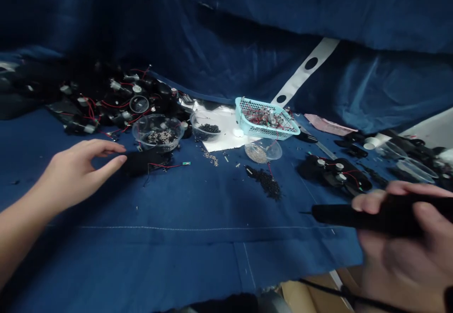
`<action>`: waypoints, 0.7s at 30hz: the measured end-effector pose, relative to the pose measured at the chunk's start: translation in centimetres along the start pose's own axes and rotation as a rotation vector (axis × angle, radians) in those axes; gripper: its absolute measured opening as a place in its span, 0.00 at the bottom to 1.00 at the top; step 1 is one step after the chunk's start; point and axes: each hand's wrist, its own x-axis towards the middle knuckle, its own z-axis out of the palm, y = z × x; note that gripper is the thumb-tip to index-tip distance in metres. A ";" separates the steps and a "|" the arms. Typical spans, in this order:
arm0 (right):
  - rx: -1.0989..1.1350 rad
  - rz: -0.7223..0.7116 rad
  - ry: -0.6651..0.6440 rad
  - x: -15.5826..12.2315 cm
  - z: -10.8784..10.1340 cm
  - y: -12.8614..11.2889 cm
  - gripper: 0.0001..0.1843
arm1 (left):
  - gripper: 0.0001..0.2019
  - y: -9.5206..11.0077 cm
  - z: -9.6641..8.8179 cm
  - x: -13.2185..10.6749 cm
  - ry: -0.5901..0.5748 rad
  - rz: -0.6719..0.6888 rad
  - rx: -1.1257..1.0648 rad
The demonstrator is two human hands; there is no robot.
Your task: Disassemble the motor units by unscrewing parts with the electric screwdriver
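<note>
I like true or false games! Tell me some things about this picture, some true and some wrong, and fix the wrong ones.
1. The right hand holds a black electric screwdriver. True.
2. The left hand is squeezing a tool. False: it is open, beside a black part with red wires.
3. The teal plastic basket is full of small parts with red wires. True.
4. The cloth under everything is red. False: it is blue.
</note>
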 end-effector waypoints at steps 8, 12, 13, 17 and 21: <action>-0.101 0.145 -1.305 -7.3 6.6 6.3 0.28 | 0.22 -1.3 2.0 0.1 -0.045 0.150 -0.101; 0.015 0.394 -1.474 -10.3 9.4 8.4 0.45 | 0.21 -2.4 2.6 0.4 -0.022 0.206 -0.115; 0.003 0.455 -1.487 -10.7 9.9 8.9 0.47 | 0.21 -2.5 2.6 0.4 -0.018 0.219 -0.114; -0.001 0.504 -1.524 -10.9 11.4 9.4 0.41 | 0.21 -2.7 2.8 0.4 0.002 0.286 -0.112; -0.037 0.238 -1.493 -10.2 11.8 6.4 0.17 | 0.19 -2.7 2.9 0.2 0.002 0.339 -0.091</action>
